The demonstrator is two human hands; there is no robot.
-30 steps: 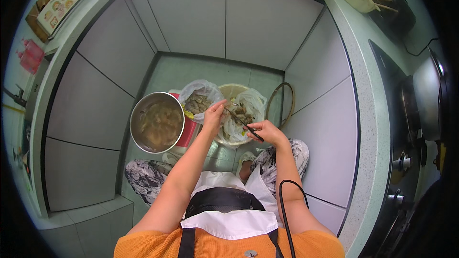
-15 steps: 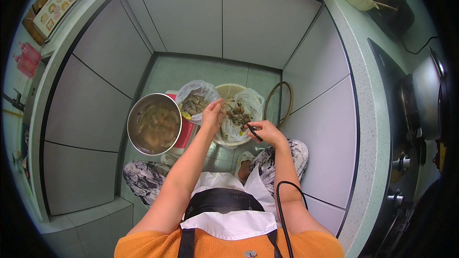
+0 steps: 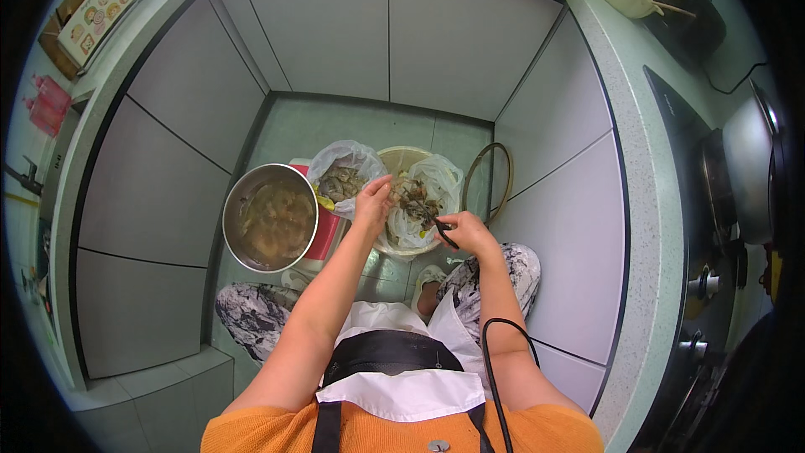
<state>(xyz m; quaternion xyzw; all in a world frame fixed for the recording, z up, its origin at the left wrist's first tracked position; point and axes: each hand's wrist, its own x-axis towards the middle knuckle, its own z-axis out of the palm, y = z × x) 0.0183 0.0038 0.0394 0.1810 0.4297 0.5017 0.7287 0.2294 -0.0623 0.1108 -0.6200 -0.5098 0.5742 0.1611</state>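
My left hand (image 3: 374,200) is closed, its fingertips pinching what looks like a shrimp (image 3: 396,190), mostly hidden by the fingers. My right hand (image 3: 466,232) grips black-handled scissors (image 3: 448,237), blades toward the left hand. Below both is a cream waste bin (image 3: 392,158) lined with a white plastic bag (image 3: 449,178). Brownish shrimp scraps (image 3: 417,200) lie in that liner. Just left of my left hand, another white bag (image 3: 345,151) holds greyish shrimp (image 3: 340,184). Farther left, a round steel pot (image 3: 226,222) contains cloudy water with pale pieces (image 3: 272,222).
Under the pot and bag shows a red-topped stool or stand (image 3: 324,237). A looped hose (image 3: 508,176) leans by the right-hand cabinets (image 3: 558,151). Counters enclose the floor space; a stove (image 3: 683,151) with a large pot (image 3: 749,172) is at right. A black cable (image 3: 490,361) crosses my right arm.
The scissors' handles have spread apart and turned slightly in my right hand. My left hand has barely shifted beside the bin.
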